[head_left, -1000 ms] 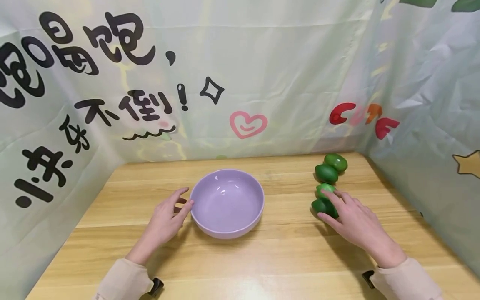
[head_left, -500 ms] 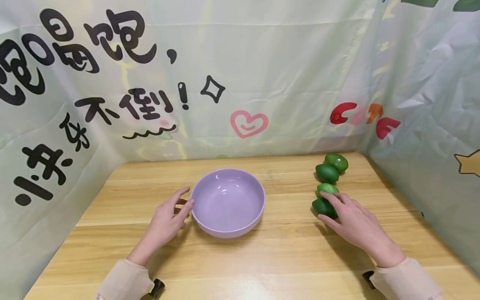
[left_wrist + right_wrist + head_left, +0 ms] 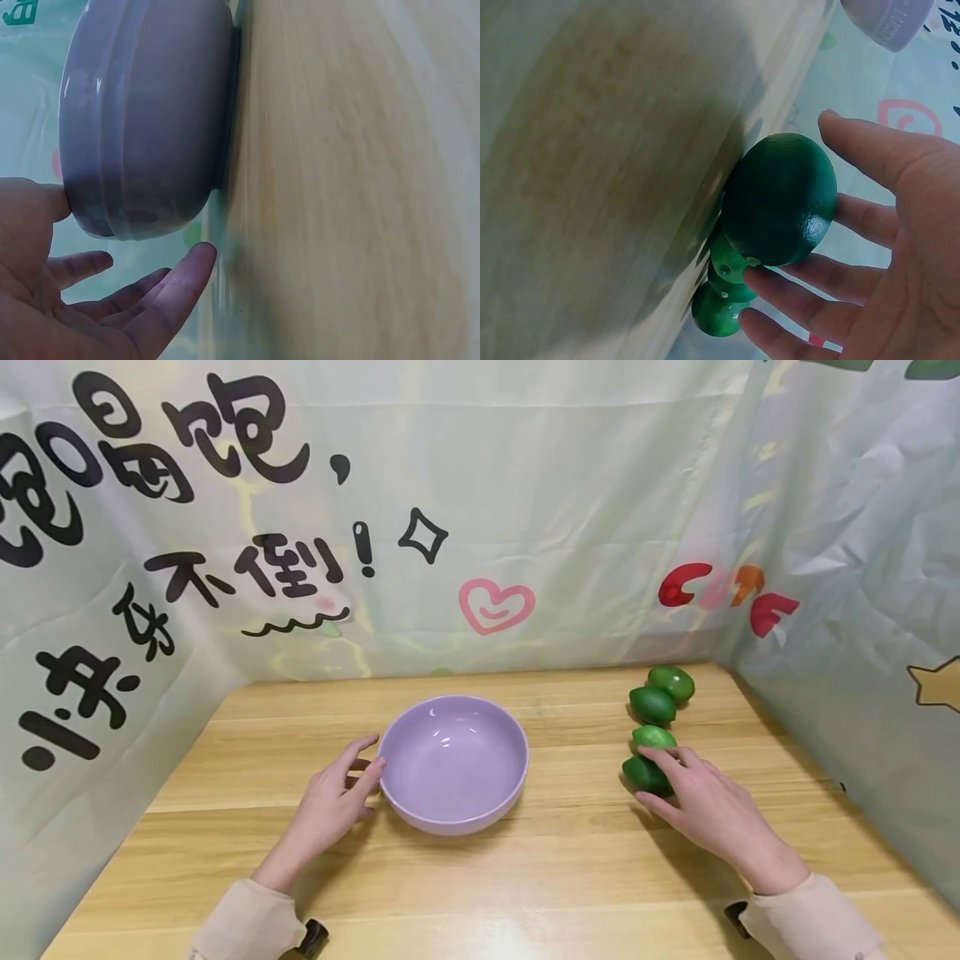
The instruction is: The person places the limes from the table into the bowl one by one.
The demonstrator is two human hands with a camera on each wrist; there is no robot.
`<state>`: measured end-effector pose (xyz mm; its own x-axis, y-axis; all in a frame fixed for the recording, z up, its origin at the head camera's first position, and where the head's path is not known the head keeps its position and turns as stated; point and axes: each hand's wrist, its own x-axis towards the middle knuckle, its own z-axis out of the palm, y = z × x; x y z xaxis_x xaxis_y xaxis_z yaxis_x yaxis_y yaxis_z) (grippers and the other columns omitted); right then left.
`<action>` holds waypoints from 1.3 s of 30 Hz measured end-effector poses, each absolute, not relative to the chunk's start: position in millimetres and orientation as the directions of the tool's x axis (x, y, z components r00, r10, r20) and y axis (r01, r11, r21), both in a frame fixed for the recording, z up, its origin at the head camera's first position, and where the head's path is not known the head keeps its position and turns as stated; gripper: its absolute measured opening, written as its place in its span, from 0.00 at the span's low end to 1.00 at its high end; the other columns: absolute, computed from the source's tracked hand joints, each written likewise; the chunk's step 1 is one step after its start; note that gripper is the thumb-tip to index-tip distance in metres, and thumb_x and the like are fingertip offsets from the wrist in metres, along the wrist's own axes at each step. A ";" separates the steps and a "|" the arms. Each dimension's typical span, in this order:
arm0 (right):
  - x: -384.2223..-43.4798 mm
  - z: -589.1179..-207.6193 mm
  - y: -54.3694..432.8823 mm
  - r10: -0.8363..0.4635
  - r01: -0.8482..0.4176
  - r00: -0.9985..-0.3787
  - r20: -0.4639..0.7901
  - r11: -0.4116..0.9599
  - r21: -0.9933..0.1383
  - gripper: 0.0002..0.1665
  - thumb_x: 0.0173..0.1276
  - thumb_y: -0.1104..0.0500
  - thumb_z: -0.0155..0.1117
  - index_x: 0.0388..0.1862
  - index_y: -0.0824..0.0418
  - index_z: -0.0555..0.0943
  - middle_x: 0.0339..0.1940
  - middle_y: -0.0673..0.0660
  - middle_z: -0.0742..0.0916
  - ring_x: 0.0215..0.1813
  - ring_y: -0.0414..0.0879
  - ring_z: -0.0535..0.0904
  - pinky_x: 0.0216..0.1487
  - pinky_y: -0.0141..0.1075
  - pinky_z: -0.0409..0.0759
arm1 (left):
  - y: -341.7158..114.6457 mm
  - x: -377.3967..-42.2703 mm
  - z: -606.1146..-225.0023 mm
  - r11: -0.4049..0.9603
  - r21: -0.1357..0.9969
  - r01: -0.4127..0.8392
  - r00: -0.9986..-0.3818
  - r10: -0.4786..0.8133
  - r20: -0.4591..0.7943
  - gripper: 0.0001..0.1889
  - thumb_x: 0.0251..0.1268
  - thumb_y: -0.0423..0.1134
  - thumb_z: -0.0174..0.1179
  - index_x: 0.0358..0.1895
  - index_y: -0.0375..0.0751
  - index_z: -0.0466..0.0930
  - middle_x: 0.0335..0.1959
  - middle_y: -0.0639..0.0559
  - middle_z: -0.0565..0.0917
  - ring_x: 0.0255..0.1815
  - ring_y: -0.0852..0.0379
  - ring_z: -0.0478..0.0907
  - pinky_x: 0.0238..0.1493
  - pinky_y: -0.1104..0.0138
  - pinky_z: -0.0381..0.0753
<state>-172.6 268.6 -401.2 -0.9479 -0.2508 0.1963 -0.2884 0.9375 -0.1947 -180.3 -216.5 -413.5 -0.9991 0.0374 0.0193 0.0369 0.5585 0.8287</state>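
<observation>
A lilac bowl (image 3: 453, 768) stands upright on the wooden table with nothing inside it. My left hand (image 3: 330, 797) is at its left side, thumb tip at the rim and the other fingers loosely spread beside the wall (image 3: 161, 112). On the right, several green limes lie in a row running away from me. Around the nearest, dark green lime (image 3: 645, 775), my right hand (image 3: 708, 802) reaches with relaxed, parted fingers. In the right wrist view the thumb stands apart from this lime (image 3: 780, 199), and fingertips lie right at its other side. A lighter lime (image 3: 652, 737) lies just behind it.
Two more limes (image 3: 652, 704) sit at the far end of the row, near the table's back right corner. Printed cloth (image 3: 585, 518) encloses the wooden table (image 3: 480, 893) at the back and both sides. Dark straps show at both sleeve cuffs.
</observation>
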 end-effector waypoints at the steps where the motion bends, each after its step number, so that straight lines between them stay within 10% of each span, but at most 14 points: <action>1: -172.7 -401.2 268.5 -0.252 -0.289 -0.948 0.196 0.937 -0.194 0.40 0.71 0.44 0.77 0.76 0.57 0.76 0.60 0.73 0.82 0.52 0.69 0.86 0.35 0.63 0.89 | -216.7 -180.3 -413.8 0.555 0.831 0.036 -0.999 0.038 0.017 0.32 0.84 0.60 0.54 0.83 0.53 0.65 0.68 0.32 0.82 0.57 0.40 0.89 0.39 0.63 0.97; 39: -176.9 -404.0 268.2 -0.296 -0.352 -0.920 0.258 0.914 -0.204 0.44 0.54 0.58 0.89 0.70 0.60 0.79 0.50 0.70 0.84 0.45 0.61 0.87 0.36 0.59 0.90 | -215.1 -183.0 -419.7 0.245 0.968 -0.052 -0.994 0.081 -0.074 0.28 0.87 0.50 0.54 0.83 0.50 0.64 0.66 0.28 0.77 0.57 0.43 0.87 0.48 0.58 0.97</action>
<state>-176.9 268.2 -404.0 -0.9195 -0.2963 0.2582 -0.3517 0.9136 -0.2039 -183.0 -215.1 -419.7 -0.9940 0.0806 -0.0735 -0.0518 0.2449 0.9682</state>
